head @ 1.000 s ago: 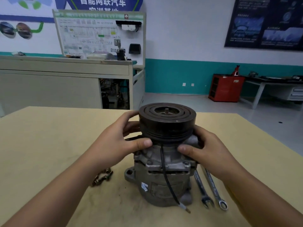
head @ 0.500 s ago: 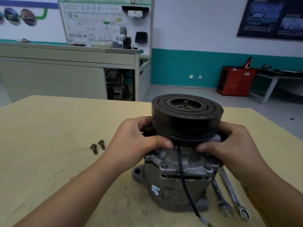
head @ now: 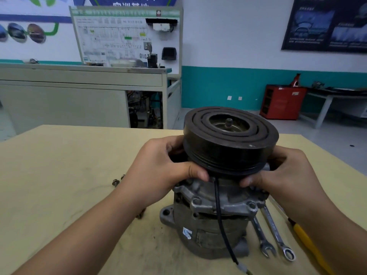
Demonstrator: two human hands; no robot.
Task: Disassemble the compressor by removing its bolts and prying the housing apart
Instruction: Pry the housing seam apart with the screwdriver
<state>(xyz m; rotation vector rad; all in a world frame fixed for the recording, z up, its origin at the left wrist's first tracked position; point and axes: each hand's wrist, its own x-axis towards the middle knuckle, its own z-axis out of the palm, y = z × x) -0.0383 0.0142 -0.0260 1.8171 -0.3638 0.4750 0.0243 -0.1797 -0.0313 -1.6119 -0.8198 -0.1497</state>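
The compressor (head: 210,231) stands upright on the wooden table (head: 59,175), its black grooved pulley (head: 228,143) on top. A thin gap shows between the grey front head (head: 228,201) and the body below. My left hand (head: 158,171) grips the head's left side just under the pulley, thumb in front. On the right side my right hand (head: 286,175) grips the same part. A black wire (head: 220,221) hangs down the front. Loose bolts (head: 117,181) lie on the table to the left, partly hidden by my left forearm.
Two wrenches (head: 272,237) lie right of the compressor, and a yellow-handled tool (head: 309,247) lies under my right forearm. Another small metal part (head: 142,214) peeks out below my left wrist. A grey workbench (head: 79,92) stands beyond the table's far edge.
The view has drawn closer and shifted. The pulley and front head sit slightly higher and tilted, with the gap to the body wider. Both hands keep their grip.
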